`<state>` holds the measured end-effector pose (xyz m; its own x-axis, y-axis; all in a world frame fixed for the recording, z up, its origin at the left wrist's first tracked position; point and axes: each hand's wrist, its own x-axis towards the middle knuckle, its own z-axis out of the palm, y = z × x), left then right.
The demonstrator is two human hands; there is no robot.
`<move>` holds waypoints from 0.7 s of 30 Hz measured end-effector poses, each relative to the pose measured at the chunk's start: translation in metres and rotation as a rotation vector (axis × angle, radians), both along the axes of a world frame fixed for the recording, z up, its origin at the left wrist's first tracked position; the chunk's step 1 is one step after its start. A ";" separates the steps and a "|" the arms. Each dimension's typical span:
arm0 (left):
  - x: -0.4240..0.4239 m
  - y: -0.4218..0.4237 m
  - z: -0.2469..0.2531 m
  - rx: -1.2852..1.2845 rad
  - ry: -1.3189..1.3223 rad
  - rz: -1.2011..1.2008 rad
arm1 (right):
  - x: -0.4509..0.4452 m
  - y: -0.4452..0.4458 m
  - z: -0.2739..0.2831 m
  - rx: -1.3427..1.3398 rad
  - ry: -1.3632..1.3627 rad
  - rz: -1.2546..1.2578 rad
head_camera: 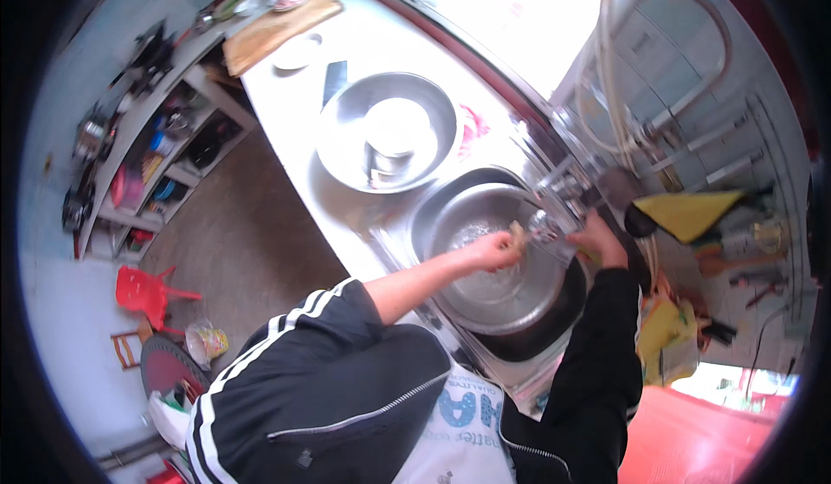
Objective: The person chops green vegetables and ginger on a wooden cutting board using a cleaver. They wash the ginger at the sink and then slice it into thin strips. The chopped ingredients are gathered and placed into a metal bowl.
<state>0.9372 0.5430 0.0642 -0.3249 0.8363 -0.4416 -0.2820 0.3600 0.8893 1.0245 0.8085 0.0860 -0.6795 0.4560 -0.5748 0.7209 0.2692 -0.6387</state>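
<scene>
My left hand [496,252] is over a metal basin [493,315] that sits in the sink [513,347]. Its fingers close on a small beige piece of food [517,234], too blurred to name. At the basin's right rim, my right hand [600,244] grips a flat, greyish blade-like tool [557,247], probably a knife; the fingers hide much of its handle. The blade points toward my left hand. Water [540,224] appears to run from the metal faucet [561,188] between the hands, and more water ripples in the basin.
Left of the sink, a large steel bowl [337,159] holds a white bowl [397,123]. Farther along the counter are a white dish [298,52] and a wooden cutting board [285,26]. A yellow cloth [688,214] and utensils hang at right. A red stool [139,292] stands on the floor.
</scene>
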 end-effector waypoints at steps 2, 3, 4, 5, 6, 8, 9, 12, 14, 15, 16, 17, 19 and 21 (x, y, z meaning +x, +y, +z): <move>0.000 0.002 -0.020 0.085 0.104 -0.075 | 0.002 -0.007 0.001 0.015 0.033 0.008; 0.002 0.000 -0.016 0.045 0.119 -0.058 | 0.004 -0.016 0.006 0.043 0.049 -0.043; 0.004 0.000 -0.014 0.032 0.092 -0.027 | 0.009 -0.024 0.015 0.013 0.081 -0.035; 0.002 0.000 -0.011 -0.074 0.079 -0.053 | 0.015 -0.026 0.008 0.044 0.119 0.010; 0.004 -0.001 -0.004 -0.093 0.300 -0.046 | 0.023 -0.026 0.004 0.084 0.151 0.040; -0.004 -0.009 0.012 -0.045 0.202 -0.134 | 0.034 -0.038 0.014 0.101 0.119 0.149; -0.005 -0.009 0.017 -0.011 0.151 -0.201 | 0.044 -0.041 0.018 0.102 0.086 0.160; -0.003 -0.021 0.016 0.229 -0.262 -0.182 | 0.064 -0.056 0.028 0.074 0.020 0.219; -0.001 -0.026 0.012 0.098 0.190 -0.260 | 0.075 -0.074 0.039 0.045 0.027 0.254; 0.004 -0.029 0.013 0.005 0.653 -0.360 | 0.083 -0.079 0.041 0.106 0.007 0.262; 0.006 -0.031 0.016 -0.090 1.118 -0.450 | 0.091 -0.085 0.042 0.167 -0.013 0.270; 0.007 -0.032 0.020 -0.187 1.585 -0.529 | 0.099 -0.090 0.044 0.228 -0.034 0.277; 0.001 -0.030 0.046 -0.171 0.798 -0.545 | 0.106 -0.103 0.055 0.176 0.005 0.268; 0.003 -0.039 0.057 0.186 0.317 -0.482 | 0.115 -0.116 0.063 0.148 0.013 0.244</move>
<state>0.9403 0.5038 0.1208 0.0176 0.9758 -0.2178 0.1637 0.2121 0.9635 1.1399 0.6929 0.1493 -0.7863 0.3561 -0.5049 0.6153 0.5246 -0.5884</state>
